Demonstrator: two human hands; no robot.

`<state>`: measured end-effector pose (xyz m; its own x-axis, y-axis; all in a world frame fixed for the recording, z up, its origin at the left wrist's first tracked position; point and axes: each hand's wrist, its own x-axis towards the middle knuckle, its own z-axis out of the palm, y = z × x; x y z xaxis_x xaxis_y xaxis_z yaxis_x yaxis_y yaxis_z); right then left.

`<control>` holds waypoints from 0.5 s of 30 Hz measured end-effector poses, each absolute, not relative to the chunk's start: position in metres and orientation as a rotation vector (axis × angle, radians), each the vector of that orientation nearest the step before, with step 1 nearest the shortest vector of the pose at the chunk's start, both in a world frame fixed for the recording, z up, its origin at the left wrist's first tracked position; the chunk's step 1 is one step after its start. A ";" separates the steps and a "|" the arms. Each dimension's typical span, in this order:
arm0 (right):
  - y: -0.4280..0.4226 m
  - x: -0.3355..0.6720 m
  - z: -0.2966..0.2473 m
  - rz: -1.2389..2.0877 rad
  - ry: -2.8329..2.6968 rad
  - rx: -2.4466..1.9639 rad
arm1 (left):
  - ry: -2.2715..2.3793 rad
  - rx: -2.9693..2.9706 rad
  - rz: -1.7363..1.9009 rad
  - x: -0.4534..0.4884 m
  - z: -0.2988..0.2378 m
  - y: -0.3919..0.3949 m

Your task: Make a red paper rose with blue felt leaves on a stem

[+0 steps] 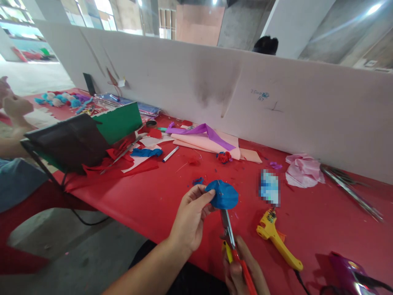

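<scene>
Table (153, 200) draped in red, strewn with paper scraps, fills the scene; a yellow glue gun (278, 239) lies on it. Above its near edge, the left hand (190, 219) pinches a blue paper disc (222, 195), while the right hand (242, 270) grips scissors (231, 241), blades touching the disc's lower rim.

The single head view looked forward and down from just above the left hand (190, 217) and right hand (242, 270), close to them. Beyond the fingers (199, 194) stretched the red table (322, 221), then the white partition (215, 90).
</scene>
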<state>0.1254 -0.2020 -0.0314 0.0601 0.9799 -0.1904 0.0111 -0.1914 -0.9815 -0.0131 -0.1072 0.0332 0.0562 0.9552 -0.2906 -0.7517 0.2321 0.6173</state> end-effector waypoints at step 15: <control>-0.205 0.116 -0.033 1.242 -1.032 -1.370 | 0.740 0.298 1.332 -0.012 0.034 -0.105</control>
